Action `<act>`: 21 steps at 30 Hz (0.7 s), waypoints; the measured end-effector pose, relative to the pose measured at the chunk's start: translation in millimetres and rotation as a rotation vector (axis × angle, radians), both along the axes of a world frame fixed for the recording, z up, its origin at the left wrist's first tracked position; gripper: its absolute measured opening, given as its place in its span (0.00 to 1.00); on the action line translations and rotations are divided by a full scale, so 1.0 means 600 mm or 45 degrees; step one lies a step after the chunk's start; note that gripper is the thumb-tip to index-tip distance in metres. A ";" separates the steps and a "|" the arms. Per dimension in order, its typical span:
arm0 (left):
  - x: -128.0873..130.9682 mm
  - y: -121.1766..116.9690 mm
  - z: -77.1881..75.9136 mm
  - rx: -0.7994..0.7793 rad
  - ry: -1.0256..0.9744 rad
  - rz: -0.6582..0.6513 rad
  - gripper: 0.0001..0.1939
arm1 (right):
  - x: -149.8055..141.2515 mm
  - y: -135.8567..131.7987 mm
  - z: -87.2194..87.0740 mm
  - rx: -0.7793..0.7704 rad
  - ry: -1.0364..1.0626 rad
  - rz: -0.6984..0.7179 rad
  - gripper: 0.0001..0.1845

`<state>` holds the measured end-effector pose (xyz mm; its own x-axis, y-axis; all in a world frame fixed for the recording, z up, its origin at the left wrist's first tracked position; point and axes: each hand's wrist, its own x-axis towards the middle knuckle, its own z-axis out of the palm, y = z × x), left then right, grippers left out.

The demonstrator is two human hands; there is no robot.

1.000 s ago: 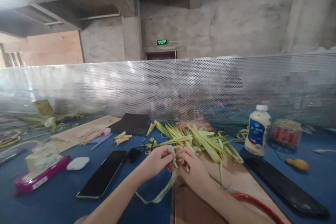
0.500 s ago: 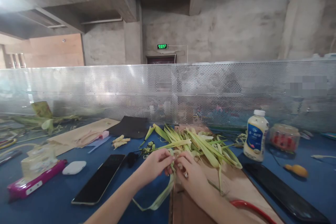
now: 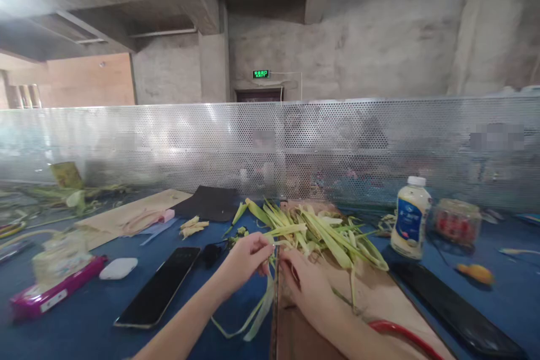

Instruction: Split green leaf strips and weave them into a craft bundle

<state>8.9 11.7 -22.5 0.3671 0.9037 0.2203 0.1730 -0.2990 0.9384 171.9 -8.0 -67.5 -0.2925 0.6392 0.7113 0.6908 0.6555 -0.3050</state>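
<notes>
Thin strips of pale green corn husk [image 3: 262,315] hang below my left hand [image 3: 247,259], whose thumb and fingers are pinched on them. To its right, my right hand [image 3: 310,284] is closed, with the fingertips curled in close to the left ones. A short piece of husk seems to bridge the small gap between the two hands. What the right fingertips grip is partly hidden by the hand. Just beyond both hands lies a loose pile of green and yellowish corn husks [image 3: 324,233] on a light board [image 3: 375,292].
Left on the blue table stand a black phone [image 3: 160,287], a white case [image 3: 118,268] and a purple box [image 3: 59,289]. On the right are a white bottle [image 3: 411,219], a clear jar [image 3: 458,222], a black case [image 3: 458,306] and a red handle [image 3: 405,337]. A perforated metal screen [image 3: 202,146] runs behind.
My hands have moved slightly apart, opening a small gap between the fingertips. The hanging husk has shifted and now shows as separate narrow strips.
</notes>
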 end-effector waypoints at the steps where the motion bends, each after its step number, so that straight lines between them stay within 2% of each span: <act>1: 0.000 0.000 0.001 -0.002 0.000 0.011 0.12 | 0.001 0.002 -0.002 -0.004 0.006 0.006 0.09; 8: 0.003 -0.004 0.008 -0.023 -0.004 0.044 0.11 | 0.004 0.005 -0.004 -0.065 0.047 0.019 0.10; 15: 0.001 0.001 0.003 -0.102 0.012 -0.018 0.13 | 0.004 0.002 -0.002 -0.085 0.055 0.050 0.10; 18: 0.000 0.003 0.002 -0.090 0.018 -0.088 0.15 | 0.004 0.005 -0.005 -0.060 0.064 0.054 0.11; 21: -0.002 0.003 0.003 -0.055 0.000 -0.080 0.14 | 0.003 0.006 -0.007 0.002 0.059 0.044 0.10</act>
<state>7.9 13.6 -21.0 0.4231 0.8876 0.1820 0.1549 -0.2688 0.9507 174.0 -4.1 -71.8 -0.2813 0.6282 0.7254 0.6529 0.6793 -0.3350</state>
